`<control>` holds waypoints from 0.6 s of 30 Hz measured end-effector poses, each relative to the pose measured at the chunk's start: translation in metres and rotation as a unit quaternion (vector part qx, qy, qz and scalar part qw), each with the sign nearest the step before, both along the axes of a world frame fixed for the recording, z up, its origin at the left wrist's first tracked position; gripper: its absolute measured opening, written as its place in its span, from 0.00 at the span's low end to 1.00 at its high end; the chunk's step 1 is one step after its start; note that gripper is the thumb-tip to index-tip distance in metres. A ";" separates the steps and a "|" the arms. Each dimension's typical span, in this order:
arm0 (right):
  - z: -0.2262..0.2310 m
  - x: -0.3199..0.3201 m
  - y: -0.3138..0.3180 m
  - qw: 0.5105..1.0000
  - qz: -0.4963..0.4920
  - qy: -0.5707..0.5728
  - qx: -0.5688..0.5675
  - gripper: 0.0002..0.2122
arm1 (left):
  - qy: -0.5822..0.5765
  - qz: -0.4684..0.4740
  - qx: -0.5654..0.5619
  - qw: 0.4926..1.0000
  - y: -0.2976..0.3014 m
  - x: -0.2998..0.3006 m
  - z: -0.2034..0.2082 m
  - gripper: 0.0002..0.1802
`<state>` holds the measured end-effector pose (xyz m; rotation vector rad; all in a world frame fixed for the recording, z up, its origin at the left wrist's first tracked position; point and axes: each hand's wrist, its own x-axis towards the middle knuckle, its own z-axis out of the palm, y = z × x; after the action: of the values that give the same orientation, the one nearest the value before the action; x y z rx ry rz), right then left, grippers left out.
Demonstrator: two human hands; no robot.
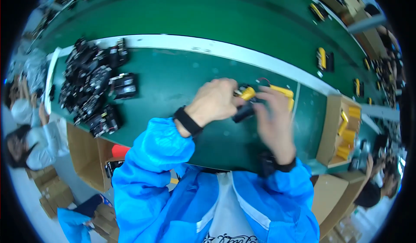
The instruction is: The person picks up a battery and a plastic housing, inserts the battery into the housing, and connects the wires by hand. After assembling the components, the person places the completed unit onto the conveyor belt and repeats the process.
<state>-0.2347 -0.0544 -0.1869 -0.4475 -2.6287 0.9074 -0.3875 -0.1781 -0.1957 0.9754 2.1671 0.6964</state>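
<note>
Over the green worktop, my left hand (216,100) is closed, its fingertips on a small black-and-yellow device (247,93). A black part (243,113) of it shows below the fingers; the rest is hidden. My right hand (275,123) is just to the right, smeared by motion, with its fingers near the device. Whether it grips anything cannot be made out. Behind the right fingers lie yellow blocks (284,91) that look like battery packs, with a thin red wire (262,79) curving beside them.
A heap of black housings (86,76) lies at left. An open carton (326,132) at right holds yellow packs (346,141). Past a white rail (173,42) runs a green belt (195,9) carrying black-and-yellow units (321,58). Other people are at both sides.
</note>
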 end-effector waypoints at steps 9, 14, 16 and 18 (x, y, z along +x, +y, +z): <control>-0.011 0.014 0.071 0.973 -0.031 -0.217 0.073 0.14 | 0.042 0.014 -0.005 0.999 0.051 -0.056 0.000 0.22; -0.010 0.015 0.064 0.987 -0.011 -0.157 -0.016 0.12 | 0.183 0.188 -0.011 0.965 0.065 -0.129 -0.022 0.21; -0.004 0.018 0.064 0.977 -0.052 -0.096 -0.186 0.11 | 0.278 0.193 -0.014 0.941 0.052 -0.124 -0.022 0.19; 0.008 0.021 0.055 0.957 -0.052 -0.032 -0.285 0.10 | 0.418 0.110 -0.049 0.900 0.016 -0.108 0.006 0.13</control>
<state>-0.2139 0.0005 -0.1794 -0.7532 -2.3313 1.6383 -0.4953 -0.1625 -0.1895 1.1105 3.0619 0.2603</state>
